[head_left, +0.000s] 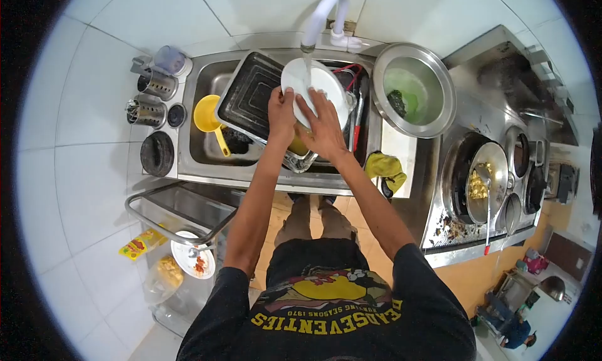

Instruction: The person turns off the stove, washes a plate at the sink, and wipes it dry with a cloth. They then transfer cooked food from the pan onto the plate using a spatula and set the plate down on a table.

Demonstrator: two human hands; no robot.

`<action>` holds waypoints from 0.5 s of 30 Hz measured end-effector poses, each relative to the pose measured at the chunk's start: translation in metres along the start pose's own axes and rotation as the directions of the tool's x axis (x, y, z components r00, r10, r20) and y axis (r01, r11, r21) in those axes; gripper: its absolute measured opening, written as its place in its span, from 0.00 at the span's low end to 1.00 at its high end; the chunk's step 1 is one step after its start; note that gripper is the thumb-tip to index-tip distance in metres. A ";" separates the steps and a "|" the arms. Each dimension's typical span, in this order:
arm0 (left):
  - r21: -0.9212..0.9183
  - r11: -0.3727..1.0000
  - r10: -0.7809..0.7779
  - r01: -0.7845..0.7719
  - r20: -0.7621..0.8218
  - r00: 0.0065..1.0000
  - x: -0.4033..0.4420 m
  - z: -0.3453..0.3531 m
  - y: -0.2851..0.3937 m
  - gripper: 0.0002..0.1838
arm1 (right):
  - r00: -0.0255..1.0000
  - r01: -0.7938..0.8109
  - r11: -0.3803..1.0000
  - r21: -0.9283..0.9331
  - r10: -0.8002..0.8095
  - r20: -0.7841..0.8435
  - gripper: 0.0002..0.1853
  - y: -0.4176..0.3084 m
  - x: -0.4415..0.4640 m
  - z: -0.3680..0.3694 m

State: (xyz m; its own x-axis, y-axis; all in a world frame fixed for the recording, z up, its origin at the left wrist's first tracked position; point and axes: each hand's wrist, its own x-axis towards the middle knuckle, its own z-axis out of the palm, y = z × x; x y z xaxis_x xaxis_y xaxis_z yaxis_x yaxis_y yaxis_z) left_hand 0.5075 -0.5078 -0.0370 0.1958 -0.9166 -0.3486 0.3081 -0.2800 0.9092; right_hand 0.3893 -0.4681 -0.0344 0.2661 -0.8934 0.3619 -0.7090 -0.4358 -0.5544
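A white plate is tilted under the tap, and water runs from the white curved faucet onto its face. My left hand grips the plate's near left edge, thumb on top. With fingers stretched and apart, my right hand lies against the plate's lower face. Beneath them, a dark rectangular tray rests tilted across the sink. Other dishes under my hands are partly hidden.
A yellow dipper sits left in the sink. To the right are a steel basin with greenish water and a dark scrubber, a yellow-green cloth, and a pan of food on the stove. Another person is far right.
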 end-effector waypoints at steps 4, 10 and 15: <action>-0.117 0.993 0.028 -0.019 0.075 0.997 -0.009 0.021 -0.003 0.16 | 0.998 -0.019 0.998 0.058 0.022 -0.052 0.39 0.026 -0.008 0.003; 0.123 0.991 0.038 -0.050 0.103 0.994 -0.008 0.008 -0.030 0.32 | 0.898 -0.252 0.807 0.534 0.401 -0.181 0.21 0.031 -0.001 -0.008; 0.064 0.956 -0.273 0.286 -0.155 0.949 0.002 -0.022 -0.076 0.31 | 0.765 -0.353 0.504 0.788 0.640 -0.067 0.20 0.039 -0.001 0.004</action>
State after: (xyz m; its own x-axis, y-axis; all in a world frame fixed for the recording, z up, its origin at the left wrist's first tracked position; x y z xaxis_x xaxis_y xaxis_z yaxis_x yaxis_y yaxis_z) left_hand 0.5045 -0.4825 -0.1119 0.2460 -0.7493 -0.6148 0.2910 -0.5479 0.7843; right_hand 0.3641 -0.4847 -0.0588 -0.2938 -0.9555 -0.0280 0.0638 0.0096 -0.9979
